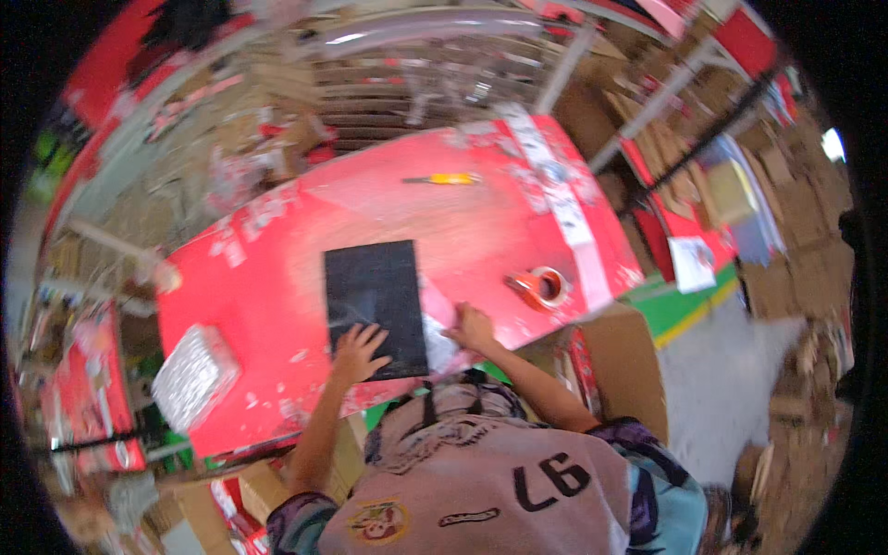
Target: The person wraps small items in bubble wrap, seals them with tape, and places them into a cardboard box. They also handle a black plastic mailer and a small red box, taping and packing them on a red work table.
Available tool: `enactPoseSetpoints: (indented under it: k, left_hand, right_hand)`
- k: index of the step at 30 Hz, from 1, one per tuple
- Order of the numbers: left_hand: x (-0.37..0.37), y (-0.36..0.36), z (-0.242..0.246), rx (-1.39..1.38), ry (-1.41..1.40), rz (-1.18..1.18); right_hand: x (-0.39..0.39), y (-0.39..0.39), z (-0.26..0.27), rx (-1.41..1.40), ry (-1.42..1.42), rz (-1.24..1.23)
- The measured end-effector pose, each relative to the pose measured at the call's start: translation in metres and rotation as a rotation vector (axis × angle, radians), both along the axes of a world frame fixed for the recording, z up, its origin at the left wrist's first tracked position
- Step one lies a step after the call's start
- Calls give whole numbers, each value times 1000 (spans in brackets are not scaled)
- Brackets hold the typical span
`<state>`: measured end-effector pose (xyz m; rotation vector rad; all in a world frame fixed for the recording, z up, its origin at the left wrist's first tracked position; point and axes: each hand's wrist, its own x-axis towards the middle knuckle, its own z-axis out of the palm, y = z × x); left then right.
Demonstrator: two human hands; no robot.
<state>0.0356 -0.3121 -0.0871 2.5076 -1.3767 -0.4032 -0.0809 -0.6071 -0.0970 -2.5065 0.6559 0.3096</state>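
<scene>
A flat, black rectangular piece (378, 291) lies on the red table (277, 298) before me. My left hand (359, 354) rests on its lower left part, fingers spread and palm down. Out from under its right edge comes a white sheet (438, 343) with a pinkish part. My right hand (474, 327) is beside this sheet with fingers curled and the thumb at the sheet's edge; blur hides whether it pinches it.
An orange tape dispenser (540, 288) sits to the right, and a yellow utility knife (447, 179) lies farther back. At the left is a bubble-wrapped package (195, 378). A white strip (572, 218) runs along the table's right side. An open cardboard box (628, 368) stands below the right edge.
</scene>
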Motion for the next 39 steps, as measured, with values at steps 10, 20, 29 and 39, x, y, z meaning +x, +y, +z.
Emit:
enactPoseSetpoints:
  k: [10, 20, 29, 39]
  left_hand:
    - [4, -64, -48, -357, -101, 29]
    - [29, -74, -64, -546, 325, 143]
    - [29, -120, -21, -518, 494, 280]
    - [9, -35, -42, -343, 176, 850]
  right_hand:
    - [-50, -59, 117, 241, -694, -249]
    - [-120, 57, 34, 804, -460, -761]
    - [-108, 99, 32, 1010, -490, -816]
    - [-43, 44, -36, -59, -546, -619]
